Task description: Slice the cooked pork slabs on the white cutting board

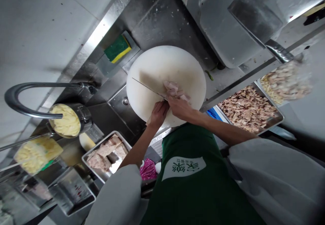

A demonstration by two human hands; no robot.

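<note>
A round white cutting board lies on the steel counter in front of me. On its near right part sits a pile of pale pink meat pieces. My left hand is closed around the handle of a long knife, whose blade lies across the board with its edge against the meat. My right hand rests on the near side of the meat, fingers curled and pressing it down. My green apron and grey sleeves fill the bottom of the view.
A steel tray of chopped meat stands at the right, with a blurred heap of meat beyond it. A tray of meat slabs sits lower left, near a pot of yellow food, a faucet and a sponge.
</note>
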